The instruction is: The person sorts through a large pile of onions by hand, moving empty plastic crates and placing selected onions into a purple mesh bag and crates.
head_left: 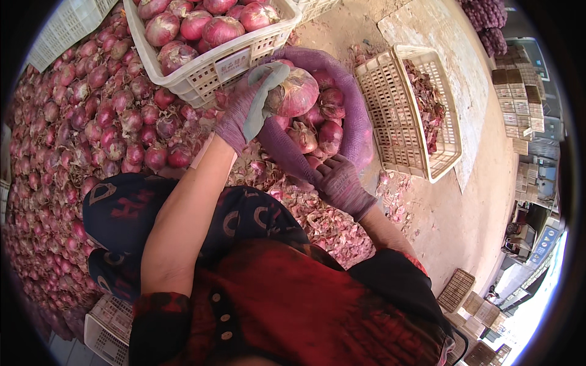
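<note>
My left hand point(256, 103), in a purple knit glove with a grey-green coated palm, grips a large red onion point(300, 94). It holds the onion over the mouth of a purple mesh bag point(355, 107). Several red onions point(330, 137) lie inside the bag, and its rim is rolled outward. At the bag's near edge, my right hand point(343, 185), gloved in purple knit, has its fingers curled over the mesh rim. Part of the bag's contents is hidden behind the held onion and my left glove.
A white plastic crate point(208, 68) full of large red onions stands beyond my left hand. A big heap of red onions point(105, 114) covers the left side. Loose onion skins point(339, 228) litter the ground. Right of the bag, a tilted crate point(412, 114) contains dry skins.
</note>
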A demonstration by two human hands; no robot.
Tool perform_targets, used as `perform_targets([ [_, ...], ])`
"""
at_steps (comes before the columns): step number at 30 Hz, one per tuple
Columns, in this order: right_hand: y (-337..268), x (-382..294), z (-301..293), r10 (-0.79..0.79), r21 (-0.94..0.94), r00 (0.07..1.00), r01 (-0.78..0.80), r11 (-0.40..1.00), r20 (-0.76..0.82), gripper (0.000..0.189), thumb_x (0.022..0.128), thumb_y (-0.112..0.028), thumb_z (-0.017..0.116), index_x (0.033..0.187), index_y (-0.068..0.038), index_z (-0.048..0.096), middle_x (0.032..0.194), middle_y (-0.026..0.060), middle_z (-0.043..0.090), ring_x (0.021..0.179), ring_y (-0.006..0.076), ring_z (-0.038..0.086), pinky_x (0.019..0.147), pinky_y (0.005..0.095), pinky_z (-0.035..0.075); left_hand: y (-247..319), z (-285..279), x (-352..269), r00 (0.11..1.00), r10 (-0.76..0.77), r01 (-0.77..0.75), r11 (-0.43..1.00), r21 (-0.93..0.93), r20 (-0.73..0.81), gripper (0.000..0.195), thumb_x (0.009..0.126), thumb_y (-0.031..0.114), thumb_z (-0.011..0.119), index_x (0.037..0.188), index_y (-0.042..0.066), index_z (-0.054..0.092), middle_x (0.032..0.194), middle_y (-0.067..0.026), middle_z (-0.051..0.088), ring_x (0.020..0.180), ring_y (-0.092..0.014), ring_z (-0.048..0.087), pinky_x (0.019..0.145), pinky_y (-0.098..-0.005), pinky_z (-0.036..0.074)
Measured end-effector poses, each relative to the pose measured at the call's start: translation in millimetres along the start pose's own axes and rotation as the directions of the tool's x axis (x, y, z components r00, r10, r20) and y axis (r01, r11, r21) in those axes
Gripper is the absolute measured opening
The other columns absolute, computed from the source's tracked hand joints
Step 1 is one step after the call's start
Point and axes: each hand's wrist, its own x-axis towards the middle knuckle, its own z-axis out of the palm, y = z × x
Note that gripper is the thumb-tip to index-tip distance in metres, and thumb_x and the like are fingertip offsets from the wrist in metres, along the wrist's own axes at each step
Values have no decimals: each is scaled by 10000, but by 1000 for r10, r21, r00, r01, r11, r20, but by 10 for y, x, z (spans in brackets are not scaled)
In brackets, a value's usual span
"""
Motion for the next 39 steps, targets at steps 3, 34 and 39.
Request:
perform_targets([
  [3, -86, -156, -200, 37, 29, 999, -38, 999, 37, 258, 759, -190, 596, 967, -44, 642, 833, 68, 627, 848, 245, 629, 806, 400, 468, -233, 239, 89, 994, 100, -105, 982, 154, 42, 398, 936, 308, 676, 1221, 33, 630, 1121, -46, 647, 1047, -100, 609, 921, -260, 501],
  [34, 450, 614, 602, 305, -91, 920, -291, 952, 246, 313, 871, -362, 635, 1049, -105, 640, 860, 166, 677, 871, 363, 652, 802, 496, 479, 1773, -86, -945, 797, 489, -473, 140, 870, 354, 446, 876, 391, 622, 1099, 6, 647, 908, -209, 686, 814, -350, 681, 739, -432, 534],
  [39, 731, 1207, -202, -33, 80, 759, -25, 996, 650, 371, 861, -351, 691, 1142, -109, 681, 970, 202, 704, 938, 372, 679, 821, 459, 520, 2775, -1962, -2813, 741, 664, -32, 184, 982, -101, 420, 961, 364, 608, 1240, 50, 616, 978, -116, 688, 868, -137, 652, 752, -284, 525],
])
